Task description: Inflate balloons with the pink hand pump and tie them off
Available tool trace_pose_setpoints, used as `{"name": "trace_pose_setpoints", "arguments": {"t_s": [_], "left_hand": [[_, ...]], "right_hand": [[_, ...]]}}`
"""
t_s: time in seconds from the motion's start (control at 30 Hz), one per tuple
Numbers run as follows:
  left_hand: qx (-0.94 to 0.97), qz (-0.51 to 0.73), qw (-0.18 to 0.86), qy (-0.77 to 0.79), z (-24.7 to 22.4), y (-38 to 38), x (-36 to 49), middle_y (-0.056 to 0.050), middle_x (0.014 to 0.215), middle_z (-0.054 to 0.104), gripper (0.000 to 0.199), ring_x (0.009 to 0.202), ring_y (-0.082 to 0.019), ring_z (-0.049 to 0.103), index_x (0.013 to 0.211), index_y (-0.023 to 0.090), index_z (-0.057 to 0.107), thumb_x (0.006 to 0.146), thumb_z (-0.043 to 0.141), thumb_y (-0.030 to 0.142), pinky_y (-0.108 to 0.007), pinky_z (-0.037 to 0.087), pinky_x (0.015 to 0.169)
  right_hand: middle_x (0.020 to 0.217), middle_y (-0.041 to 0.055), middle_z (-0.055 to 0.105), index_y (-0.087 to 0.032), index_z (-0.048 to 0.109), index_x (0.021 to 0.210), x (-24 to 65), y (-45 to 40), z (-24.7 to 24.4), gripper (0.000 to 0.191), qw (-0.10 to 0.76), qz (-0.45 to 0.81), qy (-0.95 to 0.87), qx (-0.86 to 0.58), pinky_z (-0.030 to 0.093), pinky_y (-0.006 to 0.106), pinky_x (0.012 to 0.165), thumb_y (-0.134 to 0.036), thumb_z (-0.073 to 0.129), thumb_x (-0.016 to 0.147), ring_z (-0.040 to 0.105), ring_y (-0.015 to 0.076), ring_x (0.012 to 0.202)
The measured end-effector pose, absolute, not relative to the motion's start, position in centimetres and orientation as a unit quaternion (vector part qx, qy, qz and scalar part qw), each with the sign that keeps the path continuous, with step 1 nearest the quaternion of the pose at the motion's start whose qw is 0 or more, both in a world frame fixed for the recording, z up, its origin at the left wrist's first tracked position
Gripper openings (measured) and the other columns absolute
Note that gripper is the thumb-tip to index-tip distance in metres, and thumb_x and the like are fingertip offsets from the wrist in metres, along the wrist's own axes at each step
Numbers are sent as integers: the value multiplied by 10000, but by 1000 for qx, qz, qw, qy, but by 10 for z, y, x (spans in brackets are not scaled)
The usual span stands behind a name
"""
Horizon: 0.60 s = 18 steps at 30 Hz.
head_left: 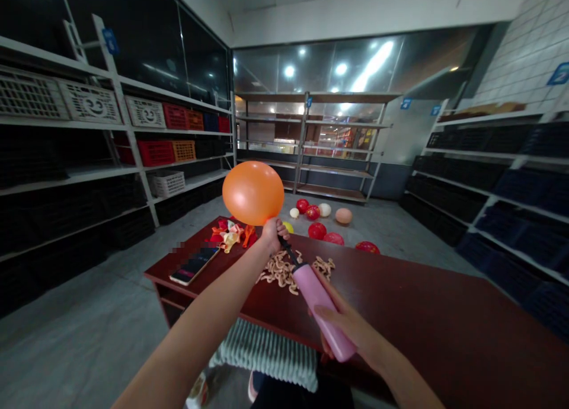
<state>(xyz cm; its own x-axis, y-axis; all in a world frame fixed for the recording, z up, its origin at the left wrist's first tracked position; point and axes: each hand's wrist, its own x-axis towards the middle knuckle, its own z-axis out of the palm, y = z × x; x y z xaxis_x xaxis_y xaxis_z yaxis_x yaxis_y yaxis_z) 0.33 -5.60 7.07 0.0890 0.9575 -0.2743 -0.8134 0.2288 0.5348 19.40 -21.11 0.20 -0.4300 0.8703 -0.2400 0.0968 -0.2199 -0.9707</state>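
Orange balloon (253,192) (round, glossy) on smooth pink pump (320,310)

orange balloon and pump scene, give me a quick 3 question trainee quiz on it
1. True or false: the left hand pinches the neck of the orange balloon at the pump's nozzle.
2. What does the right hand grip? A) phone B) pink pump C) basket
3. What lies on the table just beyond the pump?

Key: 1 true; 2 B; 3 a pile of pale uninflated balloons.
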Motion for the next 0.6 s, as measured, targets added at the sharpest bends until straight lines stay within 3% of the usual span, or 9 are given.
{"name": "trace_pose_setpoints", "arguments": {"t_s": [0.07,0.1,0.17,0.23,0.37,0.6], "left_hand": [[115,628,710,298,69,-50,-3,75,462,182,346,300,-79,196,608,214,212,831,439,79,-203,172,341],[111,639,700,300,69,-48,-6,75,466,183,335,302,-79,197,613,214,215,823,437,77,-203,171,345],[103,663,678,300,68,-45,-13,75,472,186,319,305,-77,198,621,211,220,806,440,73,-203,171,351],[97,688,655,297,66,-43,-17,75,473,188,314,310,-74,195,626,207,222,788,449,65,-204,175,356],[86,727,615,293,59,-45,-14,72,462,190,313,313,-78,199,624,208,219,810,431,71,-210,190,357],[72,764,570,293,50,-50,3,75,465,178,333,318,-68,212,634,209,193,866,425,152,-202,214,363]], "right_hand": [[1192,117,701,-354,11,1610,208,-207,-6,1020,270,561,-621,-476,565,386,553,-549,645,835,713,234,653],[1323,142,648,-331,64,1616,215,-206,-8,997,263,505,-665,-483,593,454,709,-527,648,832,738,287,849],[1536,133,477,-306,166,1612,228,-205,-11,923,249,389,-739,-491,481,523,1037,-481,639,839,603,342,1253],[1608,101,372,-301,206,1607,240,-205,-9,862,217,298,-782,-503,333,520,1175,-447,611,860,439,330,1422],[1594,84,393,-298,232,1603,255,-204,-1,788,169,191,-813,-523,384,505,1148,-387,550,888,502,328,1374],[1523,74,505,-342,289,1577,262,-185,3,787,172,44,-839,-515,534,442,966,-215,549,846,659,306,1183]]}}
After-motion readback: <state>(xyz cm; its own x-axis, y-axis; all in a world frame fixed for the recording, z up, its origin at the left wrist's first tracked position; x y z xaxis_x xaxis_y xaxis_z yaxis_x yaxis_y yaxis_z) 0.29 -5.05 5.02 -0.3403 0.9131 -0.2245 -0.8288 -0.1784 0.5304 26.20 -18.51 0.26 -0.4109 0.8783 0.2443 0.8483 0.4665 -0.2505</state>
